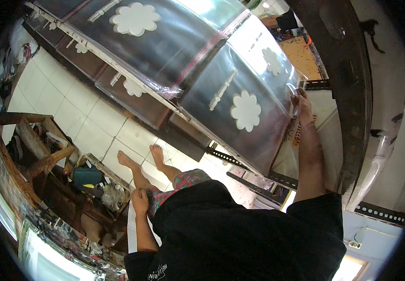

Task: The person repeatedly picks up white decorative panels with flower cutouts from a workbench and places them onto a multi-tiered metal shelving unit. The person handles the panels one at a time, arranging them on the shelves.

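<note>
My right hand (301, 104) reaches to the far right corner of a sloping, dark board. Its fingers are closed on the edge of a clear plastic sheet (277, 100), which catches the light. On the board beside it lie glossy plastic pieces bearing a white flower shape (246, 111) and a narrow white bar shape (223, 90). Low beside my thigh, my left hand (140, 201) has its fingers curled. Whatever may be in them is hidden. A white edge (132, 229) shows under that forearm.
More printed panels with a white flower (135, 19) run up to the left. An open wooden frame (13, 154) with clutter stands at my left. White floor tiles (85, 131) lie under my bare feet. A broad dark beam (347, 70) and perforated metal rails (380, 211) are on the right.
</note>
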### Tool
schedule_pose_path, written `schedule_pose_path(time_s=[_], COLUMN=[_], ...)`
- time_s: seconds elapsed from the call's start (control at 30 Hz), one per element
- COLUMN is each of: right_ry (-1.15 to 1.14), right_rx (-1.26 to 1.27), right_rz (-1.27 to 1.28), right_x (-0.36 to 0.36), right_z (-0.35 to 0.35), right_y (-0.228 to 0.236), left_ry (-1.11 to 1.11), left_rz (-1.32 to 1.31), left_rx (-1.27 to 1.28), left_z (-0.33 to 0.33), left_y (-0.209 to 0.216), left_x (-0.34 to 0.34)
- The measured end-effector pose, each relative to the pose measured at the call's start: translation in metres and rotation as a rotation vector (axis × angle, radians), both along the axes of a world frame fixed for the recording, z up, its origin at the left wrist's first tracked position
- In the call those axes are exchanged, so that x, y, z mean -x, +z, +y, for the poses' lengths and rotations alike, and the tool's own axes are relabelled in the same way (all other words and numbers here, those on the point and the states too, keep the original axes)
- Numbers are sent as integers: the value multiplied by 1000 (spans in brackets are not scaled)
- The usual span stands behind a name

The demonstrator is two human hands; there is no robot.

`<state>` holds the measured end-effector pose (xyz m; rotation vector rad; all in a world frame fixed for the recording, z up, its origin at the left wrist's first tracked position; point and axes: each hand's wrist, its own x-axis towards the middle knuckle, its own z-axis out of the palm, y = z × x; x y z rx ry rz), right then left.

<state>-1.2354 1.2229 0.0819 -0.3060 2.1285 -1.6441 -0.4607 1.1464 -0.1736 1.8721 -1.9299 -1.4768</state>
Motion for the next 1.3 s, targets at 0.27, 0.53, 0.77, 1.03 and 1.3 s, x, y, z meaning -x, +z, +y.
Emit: schedule_pose_path(time_s=[0.27, 0.53, 0.77, 1.03, 1.3], right_ry=[-39, -3, 122, 218, 275], right_rx=[10, -200, -735, -646, -838], right_rz=[-51, 91, 542, 552, 577], right_x=[9, 20, 42, 17, 9], right_z=[3, 4, 13, 7, -7], right_y=[0, -4, -18, -20, -33], left_ry=[-13, -18, -35, -18, -8], left_rz=[-15, -34, -85, -49, -92], left_rx=[-80, -79, -10, -94, -25], left_z=[-4, 24, 23, 8, 11], left_y=[7, -11, -18, -7, -13], left_x=[3, -19, -20, -9, -25])
